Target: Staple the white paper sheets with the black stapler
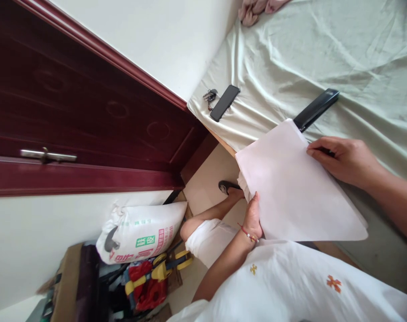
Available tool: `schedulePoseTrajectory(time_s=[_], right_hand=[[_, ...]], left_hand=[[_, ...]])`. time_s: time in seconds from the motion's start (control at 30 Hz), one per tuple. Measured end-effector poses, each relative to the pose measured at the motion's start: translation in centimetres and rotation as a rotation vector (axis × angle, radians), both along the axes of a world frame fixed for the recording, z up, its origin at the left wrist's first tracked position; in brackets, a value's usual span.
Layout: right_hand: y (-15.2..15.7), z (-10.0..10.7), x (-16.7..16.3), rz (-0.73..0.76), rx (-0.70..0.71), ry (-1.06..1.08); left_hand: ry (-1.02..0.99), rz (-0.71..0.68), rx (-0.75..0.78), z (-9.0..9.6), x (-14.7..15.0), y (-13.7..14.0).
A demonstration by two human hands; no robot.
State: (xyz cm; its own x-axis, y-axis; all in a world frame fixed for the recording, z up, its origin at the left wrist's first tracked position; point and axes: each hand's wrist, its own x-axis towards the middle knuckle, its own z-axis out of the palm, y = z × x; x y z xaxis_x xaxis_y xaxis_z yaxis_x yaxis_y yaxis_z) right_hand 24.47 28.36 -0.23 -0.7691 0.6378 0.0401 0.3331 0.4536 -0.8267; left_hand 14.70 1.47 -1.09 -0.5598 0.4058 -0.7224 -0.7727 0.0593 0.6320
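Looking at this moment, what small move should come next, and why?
Probably use the right hand to even up the paper stack: it is at one edge, the left hand holds the opposite side, and the sheets' edges look slightly offset at the lower-right corner.

Black phone (pixel 225 103): positioned on the pale green sheet (pixel 290 53), just beside the keys (pixel 210 95). White printed sack (pixel 141 230) — located near the dark red door (pixel 79 112).
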Motion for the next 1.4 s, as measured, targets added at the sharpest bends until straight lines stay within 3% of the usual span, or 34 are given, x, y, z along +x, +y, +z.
schedulePoseTrajectory(time_s=[0.13, 0.23, 0.33, 0.47, 0.53, 0.63, 0.73, 0.93, 1.0, 1.13, 1.27, 1.4], right_hand=[[-0.1, 0.4, -0.1, 0.029, 0.008, 0.022], [-0.1, 0.4, 0.0, 0.039, 0.020, 0.040], [-0.1, 0.0, 0.1, 0.048, 0.035, 0.045], [-0.1, -0.4, 0.3, 0.072, 0.027, 0.058], [-0.3, -0.3, 0.2, 0.054, 0.010, 0.072], [-0.9, 0.3, 0.2, -0.024, 0.004, 0.074], [-0.9, 1.0, 0.4, -0.082, -0.015, 0.059], [3.8, 1.8, 0.5, -0.032, 0.015, -0.037], [5.2, 1.7, 0.0, 0.095, -0.070, -0.063], [6.0, 1.1, -1.1, 0.331, -0.385, -0.022], [5.8, 0.7, -1.6, 0.271, -0.599, 0.138], [6.0, 0.5, -1.5, 0.281, -0.585, 0.251]], left_hand=[[-0.074, -0.020, 0.072, 0.2, -0.5, -0.1], [0.044, 0.023, 0.075, 0.5, -1.2, 0.2], [0.213, -0.007, -0.013, 0.7, -1.8, 0.7], [0.259, -0.129, -0.202, 0.7, -1.9, 1.0], [0.330, -0.143, -0.225, 1.0, -1.7, 1.2], [0.450, -0.111, -0.196, 2.3, -1.5, 1.7], [0.418, -0.091, -0.171, 3.5, -1.4, 2.6], [0.308, 0.074, -0.219, 3.5, -1.0, 4.3], [0.300, 0.106, -0.223, 3.5, -0.7, 4.4], [0.350, 0.121, -0.210, 3.7, -0.5, 4.1], [0.362, 0.139, -0.224, 4.0, -1.3, 4.5], [0.312, 0.260, -0.189, 5.2, -2.3, 4.7]])
